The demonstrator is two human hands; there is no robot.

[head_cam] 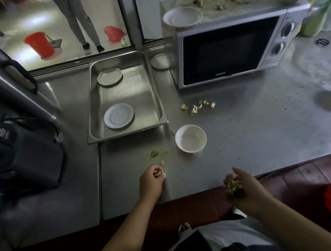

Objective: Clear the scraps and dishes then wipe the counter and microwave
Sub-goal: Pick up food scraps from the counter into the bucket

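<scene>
Scrap-gathering is underway. The left hand (152, 175) is pinching pale scraps (161, 173) off the counter (261, 137), fingers curled around them, with more bits lying at its 12 o'clock. The right hand (241, 186) is cupping a gathered pile (234, 186), fingers half-curled. Next, likely, the scraps at the bowl's (190, 138) 1 o'clock, below the microwave (232, 47).

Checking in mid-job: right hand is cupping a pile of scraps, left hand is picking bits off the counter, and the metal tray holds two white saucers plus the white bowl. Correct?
Not quite. The head view shows the white bowl on the counter, outside the metal tray, near its front right corner. The rest holds: two white saucers in the tray, right hand cupping scraps, left hand picking bits.
</scene>
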